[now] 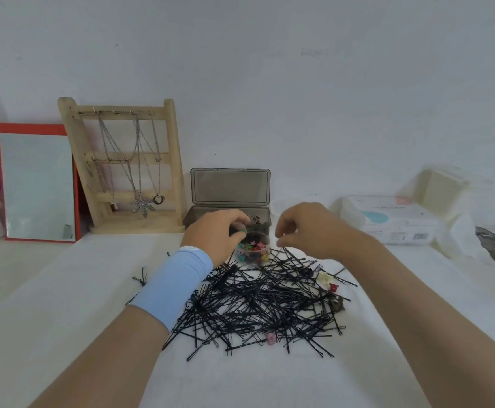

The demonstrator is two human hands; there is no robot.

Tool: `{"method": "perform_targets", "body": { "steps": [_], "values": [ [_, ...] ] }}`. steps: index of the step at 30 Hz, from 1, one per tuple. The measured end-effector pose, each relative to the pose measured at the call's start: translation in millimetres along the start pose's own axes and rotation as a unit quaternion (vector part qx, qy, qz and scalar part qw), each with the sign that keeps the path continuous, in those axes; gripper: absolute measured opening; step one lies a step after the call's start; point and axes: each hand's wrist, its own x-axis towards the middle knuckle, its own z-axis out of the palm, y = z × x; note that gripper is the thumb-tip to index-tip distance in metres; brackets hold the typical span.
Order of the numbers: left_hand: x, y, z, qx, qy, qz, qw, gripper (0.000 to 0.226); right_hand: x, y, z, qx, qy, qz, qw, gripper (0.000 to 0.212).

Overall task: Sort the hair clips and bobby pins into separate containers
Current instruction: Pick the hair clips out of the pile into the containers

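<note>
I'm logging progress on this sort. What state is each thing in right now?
grey box: lid up, open.
round tub: open, holds coloured clips.
bobby pins: loose unsorted heap on the table.
red clip: loose at the heap's edge.
left hand: pinches green clip by the round tub's rim.
right hand: fingers curled, grip cannot be told.
necklace stand: upright, necklaces hanging.

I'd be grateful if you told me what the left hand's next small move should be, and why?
Probably let go of the green clip so it drops into the cup. The left hand pinches it just above the cup's rim, and the cup already holds coloured clips, so it looks like the right container.
</note>
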Motion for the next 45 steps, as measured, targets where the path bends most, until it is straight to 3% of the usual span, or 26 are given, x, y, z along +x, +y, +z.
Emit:
{"method": "perform_targets", "body": {
  "steps": [2,5,9,11,14,18,24,28,32,35,41,45],
  "values": [
    [-1.2,-1.1,3.8,-0.021,-0.005,-0.012,1.000,0.020,6.6,-7.3,17.2,0.023,0.064,-0.028,0.997,0.006],
    [-1.8,-1.0,6.3,-0.024,-0.024,-0.018,0.999,0.023,8.2,-6.1,30.4,0.031,0.048,-0.032,0.998,0.022],
    [0.6,-2.1,3.5,-0.044,-0.011,-0.006,0.999,0.029,7.5,2.0,14.9,0.040,0.079,-0.015,0.996,0.016],
    [0.0,4.1,1.4,-0.044,-0.009,0.025,0.999,0.025,4.9,5.5,-1.0,0.019,0.044,-0.003,0.999,0.013],
    [-3.3,22.7,-0.1,-0.042,-0.041,0.074,0.995,0.015,-3.3,16.5,-20.5,-0.070,-0.108,0.076,0.989,0.008],
    [-8.2,51.8,6.3,-0.020,-0.102,0.121,0.987,0.015,-13.6,25.1,-18.2,-0.125,-0.253,0.155,0.947,0.027],
    [-0.1,85.7,26.1,0.081,-0.193,0.142,0.967,0.026,-10.6,35.1,-15.3,-0.051,-0.250,0.149,0.955,0.024],
    [0.6,88.2,37.9,0.090,-0.220,0.128,0.963,0.026,-11.2,41.8,-23.4,0.002,-0.234,0.143,0.962,0.024],
    [-0.2,79.9,40.9,0.027,-0.200,0.103,0.974,0.015,-11.5,43.2,-24.7,0.015,-0.211,0.136,0.968,0.027],
    [-1.0,71.5,38.0,-0.098,-0.182,0.055,0.977,0.008,-9.5,40.9,-21.6,0.042,-0.197,0.117,0.973,0.022],
    [-1.8,63.6,21.4,-0.279,-0.187,-0.024,0.942,0.006,-8.4,37.1,-17.5,0.131,-0.182,0.143,0.964,0.035],
    [1.0,60.6,11.5,-0.382,-0.185,-0.064,0.903,0.012,-9.0,33.0,-18.3,0.185,-0.122,0.124,0.967,0.023]
  ]
}}
